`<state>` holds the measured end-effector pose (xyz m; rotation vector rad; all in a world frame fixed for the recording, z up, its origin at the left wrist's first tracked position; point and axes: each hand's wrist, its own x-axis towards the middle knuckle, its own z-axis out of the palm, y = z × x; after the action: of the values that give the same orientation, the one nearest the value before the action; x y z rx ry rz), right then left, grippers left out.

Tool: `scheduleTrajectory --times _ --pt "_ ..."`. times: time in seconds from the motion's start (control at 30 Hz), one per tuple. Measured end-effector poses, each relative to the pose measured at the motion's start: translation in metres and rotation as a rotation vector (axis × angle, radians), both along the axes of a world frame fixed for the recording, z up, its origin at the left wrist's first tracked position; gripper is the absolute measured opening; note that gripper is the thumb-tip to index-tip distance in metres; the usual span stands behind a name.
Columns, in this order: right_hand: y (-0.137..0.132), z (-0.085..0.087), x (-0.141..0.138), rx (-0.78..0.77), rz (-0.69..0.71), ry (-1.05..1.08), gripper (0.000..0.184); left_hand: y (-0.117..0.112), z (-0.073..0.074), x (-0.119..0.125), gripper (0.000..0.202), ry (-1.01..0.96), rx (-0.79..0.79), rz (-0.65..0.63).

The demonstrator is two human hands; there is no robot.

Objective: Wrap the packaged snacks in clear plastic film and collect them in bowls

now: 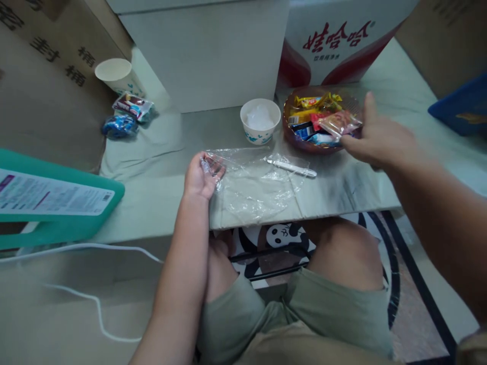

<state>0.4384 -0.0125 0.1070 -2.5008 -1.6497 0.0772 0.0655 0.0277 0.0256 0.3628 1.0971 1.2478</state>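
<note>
My left hand (202, 175) is curled on the left edge of a clear plastic bag (253, 185) that lies flat on the table. A white pen-like stick (292, 168) rests on the bag's far right part. My right hand (375, 137) reaches over the brown bowl (300, 144) of wrapped snacks and pinches a reddish clear-wrapped snack packet (340, 123) at the bowl's right side. A white paper cup (260, 120) with something white inside stands just left of the bowl.
A second paper cup (116, 75) and two wrapped snacks (127, 115) lie at the far left. White and red-printed boxes (335, 40) stand behind. A teal box (53, 203) and white cable (95, 248) sit at left. My knees are under the table edge.
</note>
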Motion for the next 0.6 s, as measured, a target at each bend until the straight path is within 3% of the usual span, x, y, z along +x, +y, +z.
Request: scheduleTrajectory --times 0.07,0.13,0.23,0.3,0.43,0.6 --pt "-0.013 0.001 0.002 0.082 0.082 -0.025 0.093 0.0 0.0 0.0 0.022 -0.003 -0.002 -0.007" --pt "-0.031 0.002 -0.006 0.23 0.2 -0.021 0.076 -0.001 0.003 0.001 0.021 -0.008 -0.025 -0.017" --pt "-0.058 -0.001 -0.038 0.439 0.437 0.102 0.049 -0.005 0.012 0.0 0.015 -0.031 -0.064 -0.075" --pt "-0.068 -0.011 -0.067 0.428 0.603 0.255 0.041 -0.009 0.019 -0.003 0.012 -0.043 -0.06 -0.163" --pt "-0.057 -0.043 -0.113 0.355 0.675 0.474 0.066 -0.02 0.028 -0.016 0.016 -0.072 -0.02 -0.397" --pt "-0.03 -0.079 -0.133 0.217 0.612 0.889 0.1 -0.034 0.028 -0.037 0.023 -0.141 -0.01 -0.587"
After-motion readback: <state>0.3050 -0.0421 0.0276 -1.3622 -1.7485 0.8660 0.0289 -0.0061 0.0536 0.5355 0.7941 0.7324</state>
